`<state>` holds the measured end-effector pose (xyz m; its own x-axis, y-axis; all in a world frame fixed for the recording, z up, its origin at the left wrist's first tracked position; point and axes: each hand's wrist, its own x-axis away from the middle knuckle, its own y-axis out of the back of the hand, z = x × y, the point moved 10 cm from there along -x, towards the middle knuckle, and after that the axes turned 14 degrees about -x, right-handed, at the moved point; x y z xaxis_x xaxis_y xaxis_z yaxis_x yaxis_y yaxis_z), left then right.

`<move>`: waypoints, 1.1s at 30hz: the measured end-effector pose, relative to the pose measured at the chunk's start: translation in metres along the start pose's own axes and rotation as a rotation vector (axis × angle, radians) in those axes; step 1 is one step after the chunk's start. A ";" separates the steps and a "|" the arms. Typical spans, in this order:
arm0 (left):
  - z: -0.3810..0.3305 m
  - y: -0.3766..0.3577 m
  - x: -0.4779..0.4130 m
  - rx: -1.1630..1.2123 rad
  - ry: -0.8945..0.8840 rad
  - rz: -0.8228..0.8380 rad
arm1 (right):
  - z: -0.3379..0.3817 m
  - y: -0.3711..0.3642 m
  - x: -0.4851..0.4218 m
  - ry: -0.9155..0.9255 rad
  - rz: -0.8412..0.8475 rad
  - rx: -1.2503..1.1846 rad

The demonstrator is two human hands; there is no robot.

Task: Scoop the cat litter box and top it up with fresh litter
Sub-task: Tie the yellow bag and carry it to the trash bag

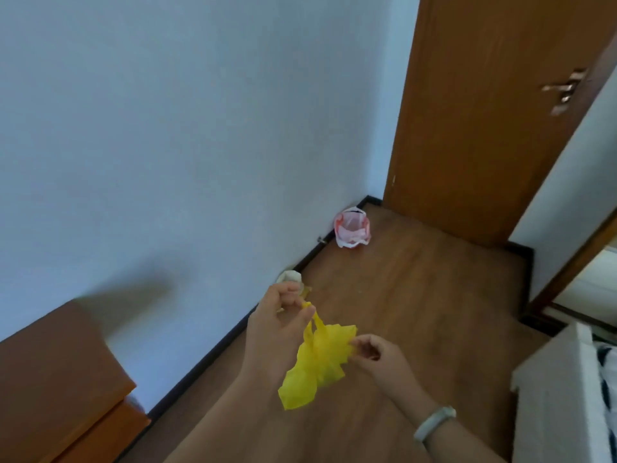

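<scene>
Head view, left hand (278, 324), right hand (374, 354) pinching yellow bag (317, 362)

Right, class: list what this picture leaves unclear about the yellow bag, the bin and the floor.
- Bag, head view: crumpled, so its inside is hidden.
- Bin, head view: too small to see inside.
- Pale object, head view: partly behind the left hand, blurred.
- Litter box: not in view.

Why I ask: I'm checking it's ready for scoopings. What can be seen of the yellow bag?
The yellow bag is thin, crinkled plastic with loop handles, crumpled, limp and not spread open. It hangs in the air above the wooden floor. The left hand pinches a handle loop at its top; the right hand pinches its right edge.
</scene>
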<state>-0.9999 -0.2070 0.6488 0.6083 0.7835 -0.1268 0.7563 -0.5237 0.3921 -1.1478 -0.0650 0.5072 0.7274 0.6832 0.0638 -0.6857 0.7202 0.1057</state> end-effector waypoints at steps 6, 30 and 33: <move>-0.021 -0.064 -0.094 -0.054 -0.163 0.135 | -0.005 0.046 -0.072 -0.028 -0.161 -0.051; -0.050 -0.312 -0.426 0.029 -0.102 0.260 | -0.027 0.223 -0.414 -0.080 -0.308 -0.067; -0.054 -0.343 -0.470 0.008 -0.074 0.240 | -0.020 0.245 -0.471 -0.074 -0.254 -0.036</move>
<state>-1.5584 -0.3778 0.6230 0.7863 0.6101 -0.0974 0.5899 -0.6946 0.4118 -1.6586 -0.2079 0.4836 0.8752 0.4704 0.1125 -0.4806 0.8720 0.0927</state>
